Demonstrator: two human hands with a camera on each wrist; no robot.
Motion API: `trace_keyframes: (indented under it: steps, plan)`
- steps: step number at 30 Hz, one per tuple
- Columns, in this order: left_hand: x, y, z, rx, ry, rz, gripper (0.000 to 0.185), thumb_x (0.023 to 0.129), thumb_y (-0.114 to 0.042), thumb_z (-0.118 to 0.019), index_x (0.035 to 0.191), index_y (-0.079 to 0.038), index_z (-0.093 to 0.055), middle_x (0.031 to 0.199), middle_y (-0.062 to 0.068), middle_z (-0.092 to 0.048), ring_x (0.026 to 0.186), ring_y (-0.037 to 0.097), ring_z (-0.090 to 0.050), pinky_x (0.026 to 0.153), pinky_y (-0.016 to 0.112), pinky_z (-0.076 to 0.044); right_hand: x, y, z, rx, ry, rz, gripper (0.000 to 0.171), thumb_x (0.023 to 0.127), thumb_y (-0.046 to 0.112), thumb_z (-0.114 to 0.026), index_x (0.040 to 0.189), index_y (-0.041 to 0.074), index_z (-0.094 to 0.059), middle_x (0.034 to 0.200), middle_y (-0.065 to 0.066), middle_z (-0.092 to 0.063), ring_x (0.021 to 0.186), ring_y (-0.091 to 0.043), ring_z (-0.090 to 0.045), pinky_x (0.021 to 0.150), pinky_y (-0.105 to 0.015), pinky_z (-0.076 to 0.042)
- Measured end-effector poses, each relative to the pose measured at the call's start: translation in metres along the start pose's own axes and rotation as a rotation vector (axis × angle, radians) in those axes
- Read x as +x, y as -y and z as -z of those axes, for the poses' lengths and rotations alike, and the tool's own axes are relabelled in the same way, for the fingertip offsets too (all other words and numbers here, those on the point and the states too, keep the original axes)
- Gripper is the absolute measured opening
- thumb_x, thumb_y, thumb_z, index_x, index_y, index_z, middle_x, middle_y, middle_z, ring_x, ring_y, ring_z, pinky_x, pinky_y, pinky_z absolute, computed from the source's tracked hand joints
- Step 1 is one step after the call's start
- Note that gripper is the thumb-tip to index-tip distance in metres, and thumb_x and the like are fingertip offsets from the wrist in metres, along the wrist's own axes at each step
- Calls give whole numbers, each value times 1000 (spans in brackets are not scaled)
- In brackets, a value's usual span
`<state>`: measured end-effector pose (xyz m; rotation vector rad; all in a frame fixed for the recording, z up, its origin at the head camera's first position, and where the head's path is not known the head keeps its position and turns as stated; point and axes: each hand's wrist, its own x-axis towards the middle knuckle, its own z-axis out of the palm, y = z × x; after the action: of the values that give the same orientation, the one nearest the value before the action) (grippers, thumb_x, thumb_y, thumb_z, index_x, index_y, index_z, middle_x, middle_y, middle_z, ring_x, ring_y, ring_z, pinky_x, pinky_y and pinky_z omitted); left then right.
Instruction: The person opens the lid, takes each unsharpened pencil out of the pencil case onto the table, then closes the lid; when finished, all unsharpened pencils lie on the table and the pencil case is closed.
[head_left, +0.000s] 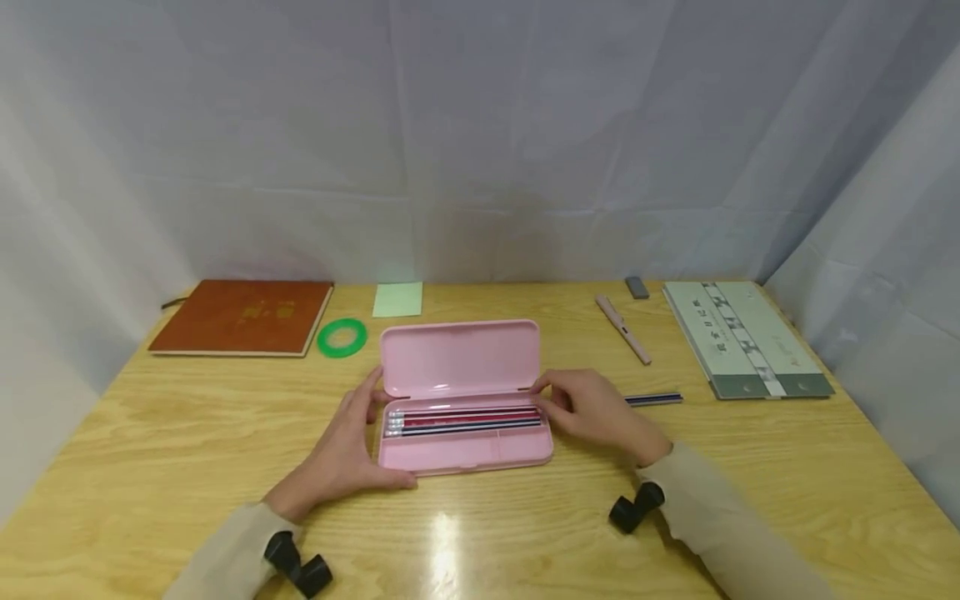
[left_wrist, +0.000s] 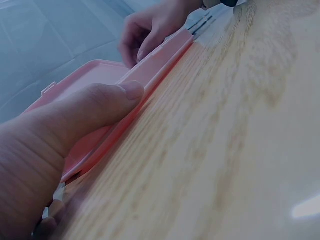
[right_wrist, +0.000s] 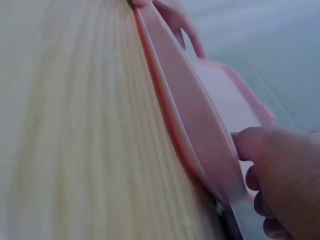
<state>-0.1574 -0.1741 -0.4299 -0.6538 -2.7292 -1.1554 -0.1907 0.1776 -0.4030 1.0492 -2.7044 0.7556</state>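
Note:
A pink pencil case (head_left: pixel 461 455) lies with its lid (head_left: pixel 461 360) tipped back, in front of the person. Several striped pencils (head_left: pixel 465 421), red and dark with silver ends to the left, lie in its long rear compartment. At the left end, the left hand (head_left: pixel 347 454) grips the case, thumb along the front wall and fingers round the side toward the hinge. The right hand (head_left: pixel 596 412) is bent over the right end, thumb and forefinger close together at the pencils' tips; I cannot tell whether they pinch a pencil or the rim.
Dark pencils (head_left: pixel 654 399) lie just beyond the right hand. Farther back are a pink pen (head_left: pixel 623 330), a grey eraser (head_left: pixel 637 287) and a pale green notebook (head_left: pixel 746 337). To the left are green tape (head_left: pixel 324 342), sticky notes (head_left: pixel 398 300) and a brown notebook (head_left: pixel 240 317).

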Motion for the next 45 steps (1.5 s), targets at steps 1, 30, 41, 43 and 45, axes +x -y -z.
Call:
trace_keyframes:
  steps: [1, 30, 41, 43, 45]
  plan:
    - [0, 0, 0, 0, 1, -1, 142, 46, -47, -95, 154, -10, -11, 123, 7, -52, 106, 19, -47, 88, 38, -47, 5, 4, -4, -4, 9, 16, 10, 91, 16, -66, 99, 14, -70, 66, 11, -56, 56, 1, -43, 54, -18, -40]
    - [2, -3, -5, 3, 27, 12, 141, 47, -50, -93, 154, -10, -11, 123, 7, -51, 105, 19, -47, 88, 39, -46, 21, 45, -8, -107, 61, -36, 8, 91, 16, -65, 96, 10, -66, 70, 5, -59, 57, -3, -43, 53, -18, -39]
    - [1, -2, 0, 16, 12, 7, 141, 47, -46, -94, 154, -9, -11, 122, 9, -51, 105, 21, -47, 88, 40, -47, -69, -17, 46, -85, -17, -187, 2, 89, 13, -69, 89, 13, -66, 61, 14, -48, 53, 4, -37, 51, -20, -37]
    - [1, -2, 1, 15, 9, 4, 141, 47, -46, -94, 154, -9, -11, 122, 9, -50, 105, 21, -47, 88, 41, -47, -82, -23, 53, -84, 11, -241, 2, 90, 13, -67, 89, 12, -66, 63, 14, -50, 54, 4, -40, 52, -21, -39]
    - [1, -1, 1, 12, 7, 5, 141, 47, -46, -94, 154, -9, -11, 122, 9, -50, 105, 21, -47, 88, 41, -47, -90, -27, 57, -75, 46, -287, 4, 92, 14, -65, 90, 11, -66, 64, 13, -52, 54, 4, -42, 52, -21, -40]
